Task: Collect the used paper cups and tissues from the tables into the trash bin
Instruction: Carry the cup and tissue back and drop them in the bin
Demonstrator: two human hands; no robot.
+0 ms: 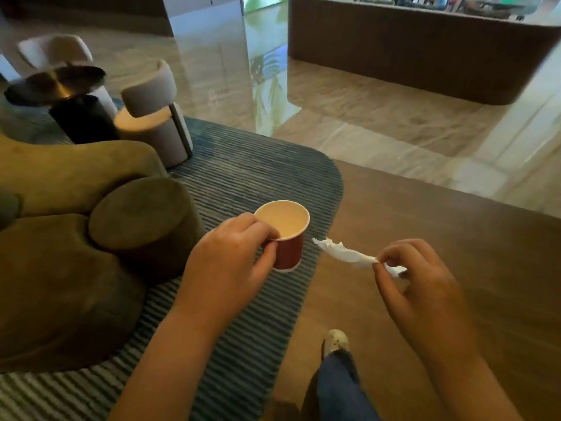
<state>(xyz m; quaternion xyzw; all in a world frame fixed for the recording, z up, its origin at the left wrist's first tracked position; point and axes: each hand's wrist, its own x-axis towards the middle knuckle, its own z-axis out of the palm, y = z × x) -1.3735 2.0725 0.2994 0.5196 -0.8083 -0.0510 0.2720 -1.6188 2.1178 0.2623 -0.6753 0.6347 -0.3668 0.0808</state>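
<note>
My left hand (233, 253) holds a red paper cup (288, 235) upright in the air, fingers curled over its near rim and side; its pale inside looks empty. My right hand (416, 278) pinches a crumpled white tissue (349, 253) between thumb and fingertips, and the tissue's free end points left toward the cup without touching it. Both hands hover over the edge of a striped rug. No trash bin is in view.
An olive sofa (60, 284) with a round bolster (145, 220) fills the left. Behind it stand a dark round side table (57, 83) and beige chairs (154, 117). The striped blue-grey rug (252, 183) meets wooden floor (440, 232). A brown counter (425, 56) lies far ahead. My foot (335, 341) is below.
</note>
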